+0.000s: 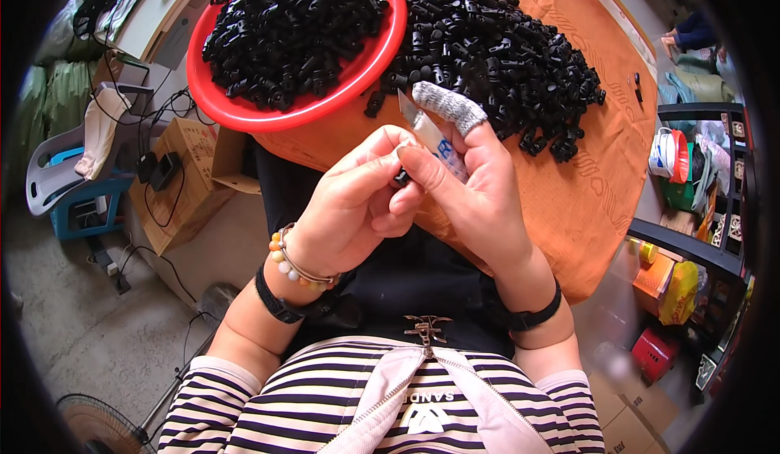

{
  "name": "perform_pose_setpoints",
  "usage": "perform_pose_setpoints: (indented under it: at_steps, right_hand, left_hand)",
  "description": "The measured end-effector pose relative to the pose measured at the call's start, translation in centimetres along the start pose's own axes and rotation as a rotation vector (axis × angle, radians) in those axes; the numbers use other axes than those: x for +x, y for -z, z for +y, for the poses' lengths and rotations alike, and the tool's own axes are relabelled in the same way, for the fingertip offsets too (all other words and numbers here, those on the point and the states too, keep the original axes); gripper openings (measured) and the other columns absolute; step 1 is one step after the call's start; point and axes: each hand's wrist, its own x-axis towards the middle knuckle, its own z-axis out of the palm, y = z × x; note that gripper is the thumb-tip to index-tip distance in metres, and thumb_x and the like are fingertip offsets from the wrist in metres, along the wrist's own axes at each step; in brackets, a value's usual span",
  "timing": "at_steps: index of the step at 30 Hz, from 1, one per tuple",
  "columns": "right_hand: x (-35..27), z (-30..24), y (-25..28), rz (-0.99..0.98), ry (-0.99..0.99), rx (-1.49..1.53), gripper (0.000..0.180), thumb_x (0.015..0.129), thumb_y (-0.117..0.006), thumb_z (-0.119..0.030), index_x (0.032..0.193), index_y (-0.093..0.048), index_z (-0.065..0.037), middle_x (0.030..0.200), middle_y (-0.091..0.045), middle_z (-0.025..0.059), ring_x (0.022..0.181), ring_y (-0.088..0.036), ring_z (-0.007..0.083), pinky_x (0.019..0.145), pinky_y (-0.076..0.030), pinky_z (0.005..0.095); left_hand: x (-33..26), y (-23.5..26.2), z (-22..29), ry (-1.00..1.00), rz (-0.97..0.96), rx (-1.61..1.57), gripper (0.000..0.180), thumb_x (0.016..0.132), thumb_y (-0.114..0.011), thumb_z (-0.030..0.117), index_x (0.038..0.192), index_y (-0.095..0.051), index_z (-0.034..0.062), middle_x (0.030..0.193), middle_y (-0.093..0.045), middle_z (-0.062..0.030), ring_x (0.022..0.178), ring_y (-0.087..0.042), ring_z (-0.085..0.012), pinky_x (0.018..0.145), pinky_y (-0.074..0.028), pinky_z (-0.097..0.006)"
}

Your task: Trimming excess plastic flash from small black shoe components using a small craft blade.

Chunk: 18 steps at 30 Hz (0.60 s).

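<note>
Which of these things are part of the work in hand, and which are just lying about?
Part of the work:
- left hand and right hand, pinching a small black piece
- blade in the right hand
- red bowl of black pieces
- loose pile on the orange cloth

Lying about:
- cardboard box
- fan
- plastic chair

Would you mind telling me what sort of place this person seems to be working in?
Probably a small home workshop for piecework. A loose heap of small black plastic parts lies on an orange cloth, more fill a red basin, and cardboard boxes and a fan stand on the bare floor.
</note>
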Motion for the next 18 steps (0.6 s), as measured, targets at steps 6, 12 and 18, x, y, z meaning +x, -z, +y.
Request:
perform_pose_setpoints:
  at_steps: [6,12,18]
  right_hand:
    - [0.8,1.1,0.4,0.153,0.096,0.037,0.042,0.084,-0.062,-0.005,0.120,-0.044,0.005,0.104,-0.059,0.0084,0.091,-0.056,0.0090,0.077,-0.048,0.0217]
    - [0.8,2.8,0.6,0.143,0.086,-0.131,0.037,0.081,-0.065,-0.004,0.115,-0.051,0.001,0.104,-0.061,0.0091,0.091,-0.057,0.0092,0.077,-0.048,0.0236]
    - [1.5,3.2,-0.6,0.140,0.096,-0.604,0.041,0.079,-0.063,0.003,0.118,-0.051,-0.001,0.104,-0.061,0.0089,0.097,-0.058,0.0112,0.080,-0.049,0.0254]
  left_hand:
    - [-0.3,0.1,1.3,-0.153,0.159,0.082,0.014,0.095,-0.041,0.024,0.101,-0.046,0.0121,0.066,-0.045,-0.0015,0.049,-0.033,-0.0061,0.044,-0.027,-0.019]
    - [-0.6,2.5,4.7,-0.501,0.187,0.067,0.037,0.097,-0.035,0.025,0.129,-0.038,0.0051,0.114,-0.054,-0.0147,0.082,-0.059,-0.0171,0.063,-0.051,-0.025]
    - [-1.3,2.8,4.9,-0.554,0.174,0.091,0.039,0.097,-0.035,0.026,0.130,-0.037,0.0050,0.109,-0.056,-0.0139,0.079,-0.058,-0.0172,0.064,-0.050,-0.025]
